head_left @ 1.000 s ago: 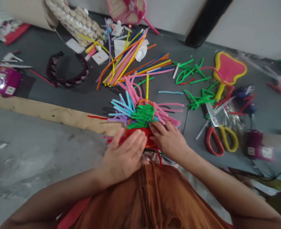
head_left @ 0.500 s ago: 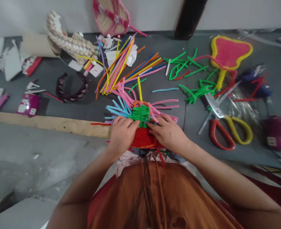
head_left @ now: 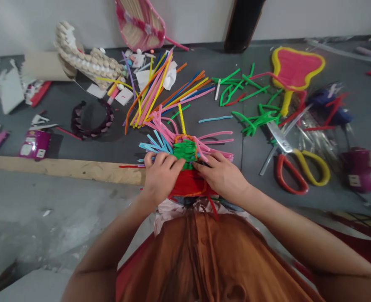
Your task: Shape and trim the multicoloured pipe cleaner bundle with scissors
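Note:
A woven piece of pipe cleaners [head_left: 185,151] lies on the grey floor in front of my lap, red near me, green in the middle, with loose pink and light-blue ends fanning outward. My left hand [head_left: 160,176] rests on its left side, fingers curled and pinching the green strands. On the right side sits my right hand [head_left: 223,174], its fingertips pressed onto the same green weave. The red part [head_left: 188,184] shows between both hands.
A bundle of long coloured pipe cleaners [head_left: 160,90] lies beyond the piece. Green cut pieces [head_left: 248,121] and red-and-yellow scissors [head_left: 294,165] are to the right, with a pink-and-yellow fan shape [head_left: 295,67]. A wooden plank [head_left: 62,167], dark headband [head_left: 91,119] and purple packet [head_left: 34,144] lie left.
My left hand moved from lying flat on the red part up to the green weave, fingers now curled. The view tilted upward a little; the right hand stayed on the weave.

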Available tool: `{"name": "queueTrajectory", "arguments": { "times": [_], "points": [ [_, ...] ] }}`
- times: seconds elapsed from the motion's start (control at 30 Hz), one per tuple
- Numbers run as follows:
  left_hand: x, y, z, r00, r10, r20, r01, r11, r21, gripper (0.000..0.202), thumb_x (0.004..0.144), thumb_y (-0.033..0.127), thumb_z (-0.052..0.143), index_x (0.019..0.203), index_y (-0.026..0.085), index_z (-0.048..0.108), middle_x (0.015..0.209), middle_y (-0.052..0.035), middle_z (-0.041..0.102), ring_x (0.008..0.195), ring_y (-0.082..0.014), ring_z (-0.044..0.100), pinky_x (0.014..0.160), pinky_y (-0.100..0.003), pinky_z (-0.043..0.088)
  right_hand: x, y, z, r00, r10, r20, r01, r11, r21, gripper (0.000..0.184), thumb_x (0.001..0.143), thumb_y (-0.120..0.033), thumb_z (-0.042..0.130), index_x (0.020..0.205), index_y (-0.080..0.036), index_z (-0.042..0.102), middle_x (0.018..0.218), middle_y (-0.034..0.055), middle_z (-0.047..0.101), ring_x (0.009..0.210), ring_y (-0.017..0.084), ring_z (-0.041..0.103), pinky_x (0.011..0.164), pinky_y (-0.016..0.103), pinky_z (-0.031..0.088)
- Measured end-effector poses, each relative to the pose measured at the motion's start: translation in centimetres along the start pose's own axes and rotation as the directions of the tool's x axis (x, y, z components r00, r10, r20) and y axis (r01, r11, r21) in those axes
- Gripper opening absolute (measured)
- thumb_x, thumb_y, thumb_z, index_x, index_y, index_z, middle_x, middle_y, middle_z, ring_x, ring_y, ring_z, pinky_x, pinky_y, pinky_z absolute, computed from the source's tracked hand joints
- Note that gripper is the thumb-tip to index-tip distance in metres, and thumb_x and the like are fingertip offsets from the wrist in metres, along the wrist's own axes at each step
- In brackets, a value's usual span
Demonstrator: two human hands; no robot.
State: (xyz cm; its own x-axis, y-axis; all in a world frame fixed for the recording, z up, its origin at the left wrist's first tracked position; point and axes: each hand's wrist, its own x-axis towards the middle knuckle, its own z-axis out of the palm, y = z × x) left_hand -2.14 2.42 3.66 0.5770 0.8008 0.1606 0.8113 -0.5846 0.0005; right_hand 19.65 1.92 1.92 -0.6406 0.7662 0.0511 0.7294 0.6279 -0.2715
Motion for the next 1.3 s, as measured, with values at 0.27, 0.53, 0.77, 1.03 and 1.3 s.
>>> {"name": "queueTrajectory", "arguments": {
  "times": [0.27, 0.53, 0.77, 1.03, 1.3],
  "points": [
    [0.1, -0.6, -0.1, 0.991, 0.129, 0.029, -0.130, 0.990, 0.058, 0.026, 0.104, 0.024, 0.040, 0.090, 0.024, 0.062, 0.084, 0.0038, 0.068, 0.101, -0.0187, 0.057, 0.095, -0.047, 0.034, -0.4, -0.5, 0.2, 1.000, 0.026, 0.015, -0.026, 1.000, -0.007, 0.034, 0.097, -0.017, 0.050, 0.126, -0.013, 0.067, 0.119, 0.0158, 0.068, 0.104, 0.027, 0.055, 0.097, 0.044, 0.049],
    [0.0, -1.6, -0.5, 0.957, 0.244, 0.157, -0.249, 0.968, 0.013, 0.030, 0.101, 0.015, 0.039, 0.096, 0.027, 0.066, 0.090, -0.0002, 0.070, 0.099, -0.0200, 0.060, 0.101, -0.052, 0.038, -0.8, 0.7, -0.1, 0.996, 0.068, -0.056, -0.055, 0.979, 0.198, 0.040, 0.095, -0.012, 0.045, 0.131, -0.010, 0.063, 0.122, 0.0176, 0.068, 0.112, 0.028, 0.059, 0.098, 0.046, 0.053],
    [-1.2, -0.9, -1.2, 0.966, 0.216, 0.139, -0.230, 0.969, 0.092, 0.029, 0.095, 0.011, 0.046, 0.109, 0.026, 0.067, 0.102, -0.0044, 0.070, 0.105, -0.0250, 0.059, 0.110, -0.064, 0.027, -1.9, -1.0, -4.1, 0.982, 0.055, -0.178, -0.025, 0.985, 0.169, 0.038, 0.094, -0.010, 0.044, 0.123, -0.015, 0.067, 0.116, 0.0129, 0.073, 0.111, 0.024, 0.066, 0.099, 0.042, 0.054],
    [-2.7, -0.2, -0.9, 0.991, 0.120, 0.064, -0.126, 0.986, 0.106, 0.031, 0.100, 0.014, 0.040, 0.113, 0.023, 0.067, 0.128, -0.0095, 0.067, 0.122, -0.0263, 0.057, 0.116, -0.070, 0.013, 0.7, -6.3, 0.2, 0.997, 0.068, -0.049, -0.070, 0.996, -0.047, 0.069, 0.095, -0.048, 0.056, 0.142, 0.001, 0.049, 0.150, 0.0255, 0.047, 0.143, 0.038, 0.041, 0.117, 0.062, 0.030],
    [-4.2, -0.6, 0.6, 0.971, 0.049, 0.235, -0.024, 0.994, -0.110, 0.050, 0.100, 0.013, 0.036, 0.146, 0.030, 0.045, 0.158, -0.0111, 0.040, 0.150, -0.0305, 0.029, 0.110, -0.074, -0.019, -1.1, -4.2, 1.9, 0.997, 0.075, -0.018, -0.076, 0.997, -0.031, 0.071, 0.097, -0.050, 0.052, 0.144, 0.003, 0.046, 0.142, 0.0260, 0.055, 0.137, 0.034, 0.049, 0.120, 0.056, 0.028]
  ]
}}
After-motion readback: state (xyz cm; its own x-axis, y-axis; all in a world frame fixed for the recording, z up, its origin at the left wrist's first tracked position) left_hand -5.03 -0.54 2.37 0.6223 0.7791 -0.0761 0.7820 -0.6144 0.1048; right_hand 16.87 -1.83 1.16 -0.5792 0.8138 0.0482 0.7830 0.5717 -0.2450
